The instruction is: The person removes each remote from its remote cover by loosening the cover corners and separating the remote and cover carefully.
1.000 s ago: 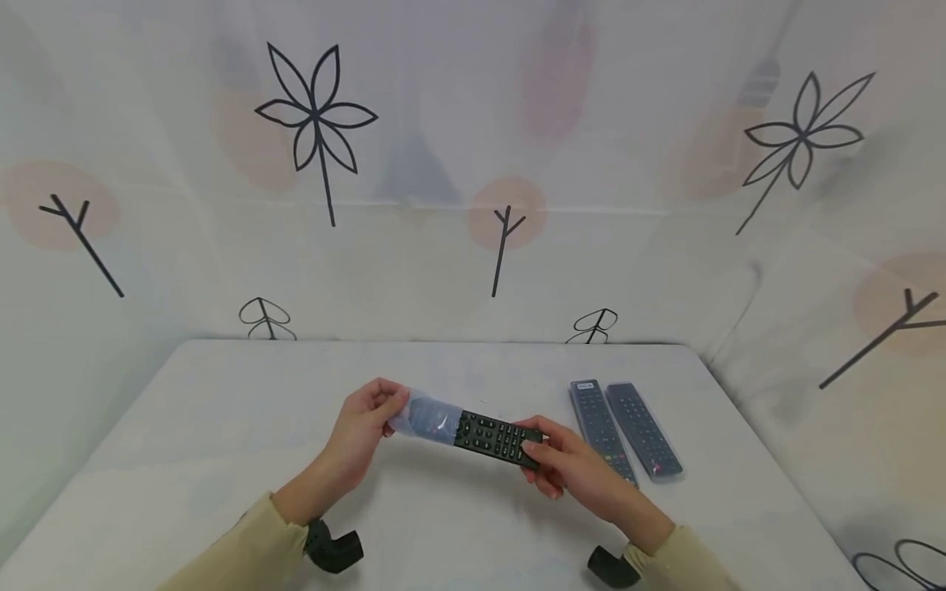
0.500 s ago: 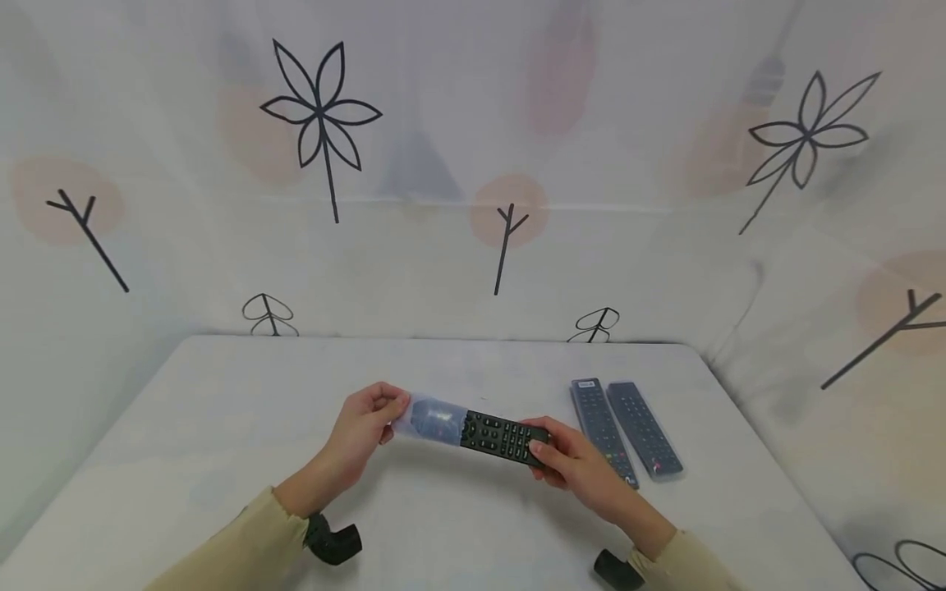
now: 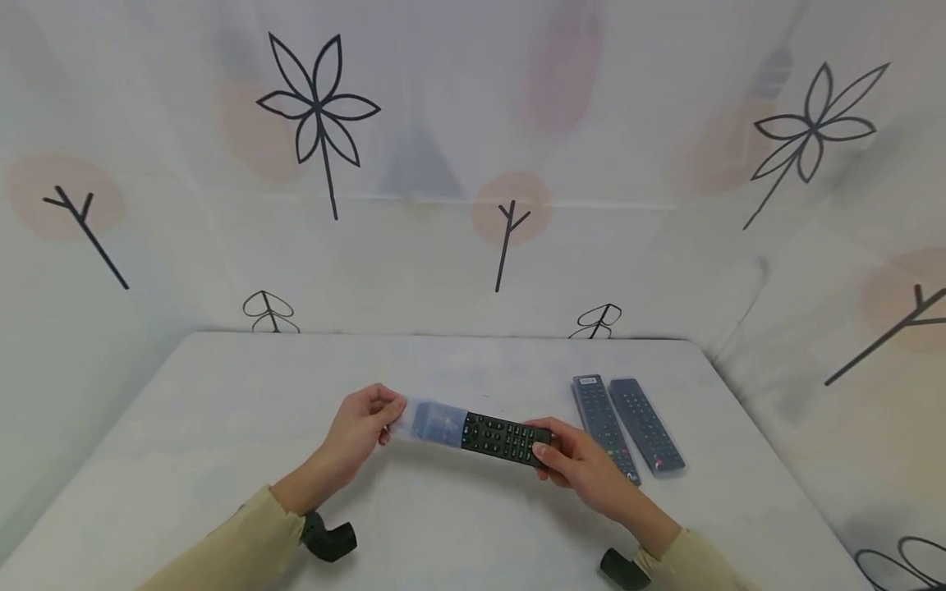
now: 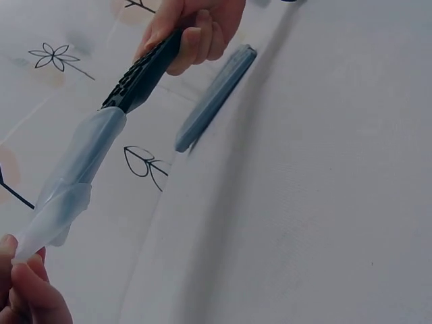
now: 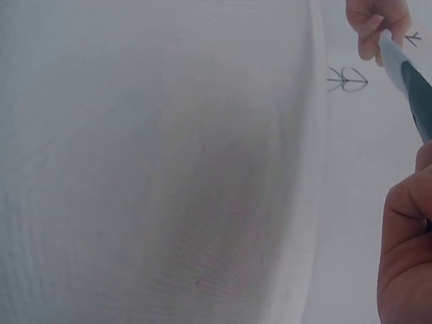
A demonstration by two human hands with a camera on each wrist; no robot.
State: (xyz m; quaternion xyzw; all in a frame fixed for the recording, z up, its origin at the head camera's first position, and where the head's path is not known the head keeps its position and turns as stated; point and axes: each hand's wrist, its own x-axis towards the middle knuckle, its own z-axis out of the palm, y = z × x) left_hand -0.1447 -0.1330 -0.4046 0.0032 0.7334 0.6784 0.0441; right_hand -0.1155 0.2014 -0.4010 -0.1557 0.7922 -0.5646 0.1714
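A black remote control [image 3: 502,438] is held above the table, its left part inside a clear bluish plastic sleeve [image 3: 442,424]. My right hand [image 3: 580,464] grips the bare right end, thumb on the button side. At the other end, my left hand [image 3: 362,431] pinches the loose tip of the sleeve between thumb and fingers. The left wrist view shows the sleeve [image 4: 77,169] wrinkled and gathered toward the pinched tip, with the remote's bare end [image 4: 145,71] in the right hand. In the right wrist view only part of the right hand [image 5: 408,250] shows at the edge.
Two more remotes in plastic lie side by side on the table's right: one with a white label [image 3: 602,423], the other [image 3: 646,427] just right of it. The white table [image 3: 259,394] ends at a patterned cloth backdrop [image 3: 414,271].
The remote and my right hand have shifted slightly right, away from my left hand. More empty sleeve now shows between the left fingers and the remote's covered end.
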